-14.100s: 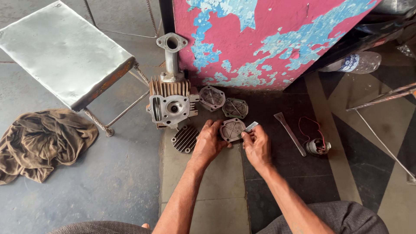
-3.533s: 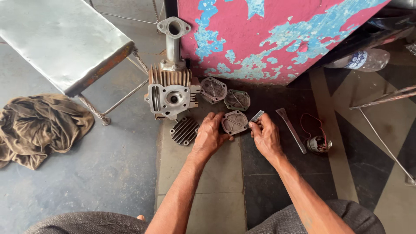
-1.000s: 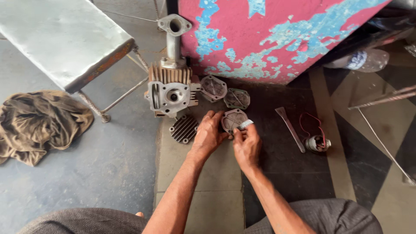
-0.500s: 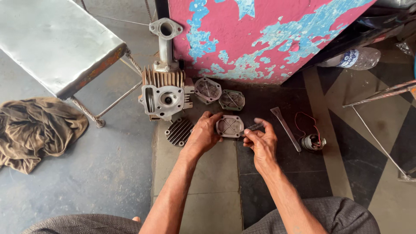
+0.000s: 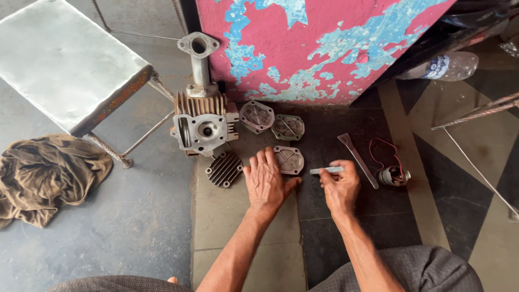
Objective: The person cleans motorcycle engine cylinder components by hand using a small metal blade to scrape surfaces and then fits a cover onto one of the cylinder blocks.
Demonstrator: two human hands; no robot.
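Engine cover plate (image 5: pixel 288 159), a small squarish grey metal piece with rounded corners, lies flat on the floor tiles just below the middle of the frame. The left hand (image 5: pixel 265 181) rests palm down beside it, fingers spread and nearly straight, their tips touching or just at the plate's left edge; it grips nothing. The right hand (image 5: pixel 340 186) sits to the right of the plate, apart from it, with its fingers curled closed around a thin pale blade-like tool (image 5: pixel 326 170) whose tip points left toward the plate without reaching it.

Above the plate, toward the middle top of the frame, two similar cover plates (image 5: pixel 273 121) lie side by side near the foot of a peeling pink and blue panel (image 5: pixel 324 43). Left of them stands a finned cylinder head (image 5: pixel 203 124) with an upright pipe (image 5: pixel 200 59) rising from it. A round dark finned cap (image 5: pixel 224 168) lies just left of the left hand. To the right of the right hand are a flat metal scraper (image 5: pixel 358 159) and a small coil with red wire (image 5: pixel 392 173). A metal stool (image 5: pixel 65 59) fills the upper left, a brown rag (image 5: pixel 48 173) lies at the left edge, and a plastic bottle (image 5: pixel 446 66) lies at the upper right.
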